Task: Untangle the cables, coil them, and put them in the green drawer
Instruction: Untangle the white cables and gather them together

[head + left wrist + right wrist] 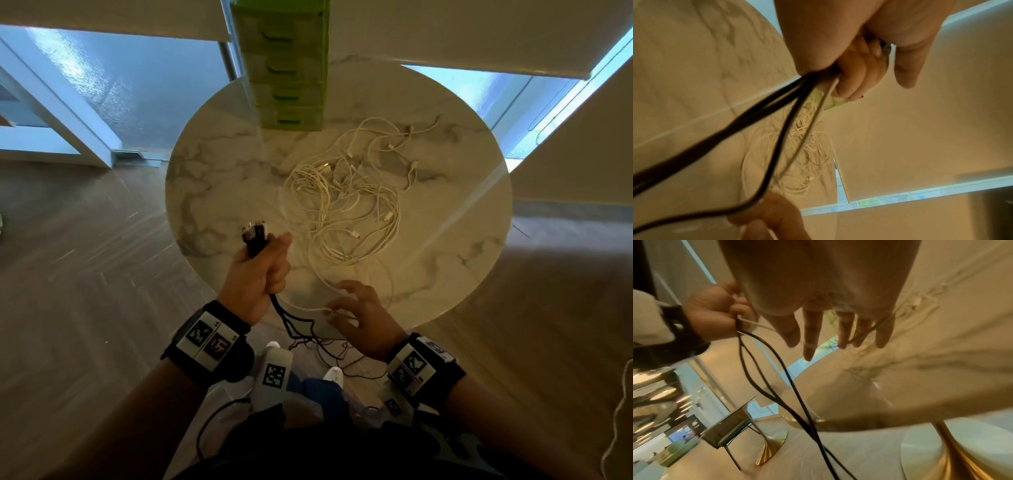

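My left hand (pixel 260 270) grips a bundle of black cables (pixel 255 240), their plugs sticking up out of the fist. The black strands (pixel 760 116) hang from the fist past the table edge, and a thin pale cable (pixel 818 113) runs out with them. A tangle of white cables (pixel 346 198) lies in the middle of the round marble table (pixel 212 171). My right hand (pixel 359 308) hovers at the table's front edge, fingers (pixel 809 340) straight and spread, and a thin white cable (pixel 865 332) lies across them. The green drawer unit (pixel 287 68) stands at the table's far side, drawers closed.
The black cables (pixel 807 418) trail to the wooden floor by my white shoes (pixel 334 375). A gold pedestal (pixel 953 459) carries the table. Another small table (pixel 729 426) stands further off on the floor. A loose white cord (pixel 616 428) lies at the far right.
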The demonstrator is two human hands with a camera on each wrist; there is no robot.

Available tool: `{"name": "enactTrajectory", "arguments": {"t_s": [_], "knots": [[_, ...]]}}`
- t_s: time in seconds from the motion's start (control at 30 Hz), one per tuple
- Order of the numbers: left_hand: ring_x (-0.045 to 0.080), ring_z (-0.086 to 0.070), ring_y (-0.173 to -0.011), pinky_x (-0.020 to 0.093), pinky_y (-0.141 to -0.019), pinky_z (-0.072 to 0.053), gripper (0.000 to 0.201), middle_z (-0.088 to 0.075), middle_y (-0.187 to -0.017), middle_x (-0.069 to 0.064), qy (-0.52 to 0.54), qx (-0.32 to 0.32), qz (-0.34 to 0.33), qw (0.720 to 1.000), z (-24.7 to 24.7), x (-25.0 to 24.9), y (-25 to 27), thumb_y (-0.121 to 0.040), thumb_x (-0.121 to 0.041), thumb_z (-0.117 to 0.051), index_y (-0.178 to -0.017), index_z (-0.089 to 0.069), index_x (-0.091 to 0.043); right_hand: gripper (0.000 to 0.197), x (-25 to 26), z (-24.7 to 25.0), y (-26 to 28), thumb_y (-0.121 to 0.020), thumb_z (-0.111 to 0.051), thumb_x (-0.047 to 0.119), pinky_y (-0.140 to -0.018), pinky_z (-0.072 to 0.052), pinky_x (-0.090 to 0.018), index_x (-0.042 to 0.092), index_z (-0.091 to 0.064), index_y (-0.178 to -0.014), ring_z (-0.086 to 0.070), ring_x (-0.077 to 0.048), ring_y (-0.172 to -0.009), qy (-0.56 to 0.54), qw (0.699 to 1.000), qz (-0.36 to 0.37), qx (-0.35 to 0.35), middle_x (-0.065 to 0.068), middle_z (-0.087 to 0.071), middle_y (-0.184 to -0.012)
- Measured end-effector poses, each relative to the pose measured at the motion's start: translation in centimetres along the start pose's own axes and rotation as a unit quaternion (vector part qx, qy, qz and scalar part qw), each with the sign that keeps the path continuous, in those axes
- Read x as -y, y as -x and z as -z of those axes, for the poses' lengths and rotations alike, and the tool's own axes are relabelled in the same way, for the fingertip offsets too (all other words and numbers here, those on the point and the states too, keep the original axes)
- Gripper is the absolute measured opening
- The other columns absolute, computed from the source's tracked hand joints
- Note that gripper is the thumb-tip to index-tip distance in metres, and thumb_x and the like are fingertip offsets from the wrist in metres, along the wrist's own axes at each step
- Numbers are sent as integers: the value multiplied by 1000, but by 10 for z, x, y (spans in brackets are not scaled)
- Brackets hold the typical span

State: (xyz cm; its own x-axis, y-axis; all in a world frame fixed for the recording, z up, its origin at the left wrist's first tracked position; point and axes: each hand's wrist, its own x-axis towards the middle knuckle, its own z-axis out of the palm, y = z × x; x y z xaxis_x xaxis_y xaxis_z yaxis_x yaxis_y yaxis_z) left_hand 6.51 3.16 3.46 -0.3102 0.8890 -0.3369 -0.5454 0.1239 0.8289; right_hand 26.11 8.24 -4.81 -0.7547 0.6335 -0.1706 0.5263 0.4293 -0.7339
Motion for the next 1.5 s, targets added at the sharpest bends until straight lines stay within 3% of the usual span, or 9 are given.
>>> {"name": "enactTrajectory", "arguments": {"t_s": [0.1,0.27,0.37,0.47,0.77,1.0,1.23,1.37,1.5], "knots": [[3,-21,-34,13,-32,-19,44,-26,-40,-11,-25,4,18,1000,7,-2,1,-78,-14,-60,-44,-35,-25,28,-15,-3,1,-86,-52,34,-94,-43,-38,17,-71,-96,-49,-19,-103,-64,993,-63,-75,0,-50,-108],[6,-15,-34,15,-36,-12,53,-21,-39,-7,-109,44,53,992,-1,-2,-2,-83,-45,-50,-42,-23,-23,33,-19,14,-13,-83,-67,20,-85,-47,-37,10,-57,-113,-52,-23,-97,-47,953,-122,-273,-6,-47,-111],[7,-15,-35,14,-36,-13,53,-22,-40,-6,-129,55,87,986,-4,1,-9,-81,-49,-49,-44,-24,-22,46,-15,26,-34,-85,-65,31,-76,-42,-27,11,-49,-124,-54,-18,-92,-121,947,-256,-150,-5,-52,-110],[6,-20,-34,13,-34,-16,55,-38,-43,-1,-175,34,133,975,-5,6,-19,-87,-51,-48,-45,-37,-16,25,-12,33,-46,-90,-58,25,-74,-40,-26,11,-62,-109,-60,-24,-97,-26,966,-254,-42,-9,-65,-104],[0,-24,-33,13,-30,-19,49,-74,-95,8,-193,-4,238,952,-1,9,-40,-99,-45,-34,-106,-60,-4,19,39,28,-6,-83,-68,15,-63,-47,-29,28,-54,-84,-55,-18,-62,-186,976,-56,-99,-11,-60,-73],[1,-24,-34,13,-31,-18,42,-74,-90,7,-213,19,233,949,3,11,-41,-100,-38,-34,-102,-61,-5,15,15,19,-3,-93,-53,20,-58,-46,-17,25,-57,-80,-56,1,-58,-166,978,-126,-13,9,-60,-69],[3,-26,-37,15,-34,-19,36,-47,-64,0,-326,0,181,928,30,17,-28,-98,-35,-43,-85,-65,-9,20,-7,58,-27,-96,-45,11,-56,-48,-26,9,-63,-87,-56,-8,-52,-292,902,-208,-240,-5,-61,-65],[3,-26,-38,15,-36,-19,33,-62,-79,1,-322,7,174,930,24,19,-27,-98,-35,-45,-98,-66,-9,16,12,67,-32,-94,-50,5,-60,-49,-21,4,-65,-101,-56,-13,-58,-409,879,-174,-174,-4,-60,-64],[0,-24,-34,13,-31,-18,40,-72,-94,3,-198,4,243,950,6,22,-37,-100,-39,-36,-108,-60,-7,26,37,51,-25,-89,-51,-7,-62,-51,-22,9,-52,-110,-60,-12,-59,-397,912,-106,-20,-3,-65,-66]]}}
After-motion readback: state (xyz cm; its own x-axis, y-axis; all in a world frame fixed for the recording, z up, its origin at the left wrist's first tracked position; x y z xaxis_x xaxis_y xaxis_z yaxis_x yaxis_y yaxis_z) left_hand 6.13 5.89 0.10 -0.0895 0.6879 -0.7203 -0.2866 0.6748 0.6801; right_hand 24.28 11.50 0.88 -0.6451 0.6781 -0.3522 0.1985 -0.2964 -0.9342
